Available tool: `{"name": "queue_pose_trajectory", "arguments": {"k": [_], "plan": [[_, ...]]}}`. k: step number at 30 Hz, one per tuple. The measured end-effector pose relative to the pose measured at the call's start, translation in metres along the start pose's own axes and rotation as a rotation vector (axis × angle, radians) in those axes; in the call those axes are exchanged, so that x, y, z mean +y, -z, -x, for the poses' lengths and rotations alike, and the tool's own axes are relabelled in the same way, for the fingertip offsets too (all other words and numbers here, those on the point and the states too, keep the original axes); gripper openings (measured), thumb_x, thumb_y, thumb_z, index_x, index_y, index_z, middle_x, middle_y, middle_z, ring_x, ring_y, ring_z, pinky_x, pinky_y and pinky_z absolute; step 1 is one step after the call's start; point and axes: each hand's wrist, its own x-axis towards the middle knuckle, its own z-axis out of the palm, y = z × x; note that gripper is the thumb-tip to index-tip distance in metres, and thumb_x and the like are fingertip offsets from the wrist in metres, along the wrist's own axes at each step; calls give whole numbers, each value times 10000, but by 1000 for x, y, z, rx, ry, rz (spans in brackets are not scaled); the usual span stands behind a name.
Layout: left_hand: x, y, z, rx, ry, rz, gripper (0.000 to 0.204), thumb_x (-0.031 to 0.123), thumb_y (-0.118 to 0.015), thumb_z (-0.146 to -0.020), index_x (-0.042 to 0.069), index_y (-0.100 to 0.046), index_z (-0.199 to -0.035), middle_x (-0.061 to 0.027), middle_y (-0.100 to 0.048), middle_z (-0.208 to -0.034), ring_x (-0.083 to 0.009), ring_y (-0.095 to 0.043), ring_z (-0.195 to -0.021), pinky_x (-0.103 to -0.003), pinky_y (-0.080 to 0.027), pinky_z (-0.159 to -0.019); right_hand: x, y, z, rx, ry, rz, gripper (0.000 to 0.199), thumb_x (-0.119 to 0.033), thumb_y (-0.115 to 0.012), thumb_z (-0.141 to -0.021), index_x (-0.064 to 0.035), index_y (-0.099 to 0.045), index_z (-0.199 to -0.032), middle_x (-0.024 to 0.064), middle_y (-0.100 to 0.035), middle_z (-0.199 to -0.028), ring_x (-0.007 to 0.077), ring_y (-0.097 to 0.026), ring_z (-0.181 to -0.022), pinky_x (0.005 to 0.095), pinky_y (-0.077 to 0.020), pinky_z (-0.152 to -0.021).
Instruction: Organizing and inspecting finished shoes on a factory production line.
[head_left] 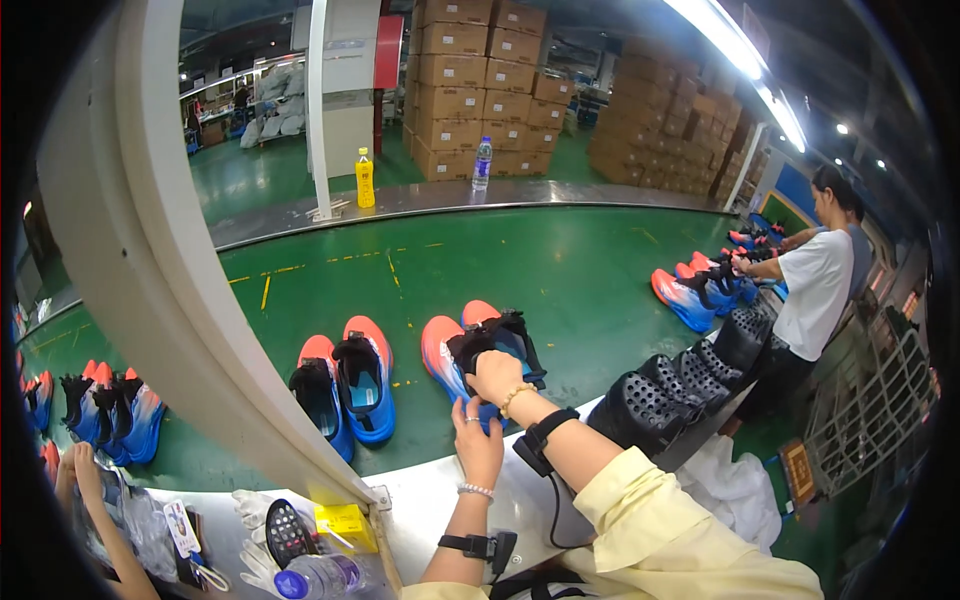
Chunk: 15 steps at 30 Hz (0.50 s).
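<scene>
A pair of sneakers with coral toes fading to blue rests on the green belt in front of me. My right hand (pixel 495 378) is closed over the black collar of the nearer sneaker (pixel 441 348), its fingertips hidden at the opening. Low at that sneaker's blue heel, my left hand (pixel 478 445) grips with thumb and fingers. Just behind it sits the second sneaker (pixel 481 311), with its black collar standing up. To the left, another matching pair of sneakers (pixel 366 385) stands with toes pointing away and black openings facing me.
A white post (pixel 215 270) rises at my left. Black perforated shoe lasts (pixel 640 405) line the right edge. A bottle (pixel 320 577) and yellow box (pixel 345 527) lie below. Co-workers stand at far right (pixel 815 280); another's hands (pixel 85 480) show at far left.
</scene>
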Motion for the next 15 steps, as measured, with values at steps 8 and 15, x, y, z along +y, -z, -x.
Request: {"name": "queue_pose_trajectory", "arguments": {"k": [8, 15], "plan": [[-5, 0, -20, 22, -10, -27, 467, 176, -738, -835, 90, -539, -1249, -286, -405, -1408, -486, -532, -1166, -492, -469, -959, -4, -6, -33, -74, 41, -78, 305, -330, -704, -796, -34, -759, -845, 199, -723, -857, 332, -724, -826, 420, -591, -742], [-21, 2, -16, 19, -174, 105, 313, 85, -710, -819, 52, -624, -1118, -289, -335, -1507, -448, -367, -1377, -457, -320, -1136, -1, -15, -33, 39, 363, -106, 241, -221, -568, -870, -24, -707, -859, 203, -703, -877, 369, -700, -787, 462, -577, -701]]}}
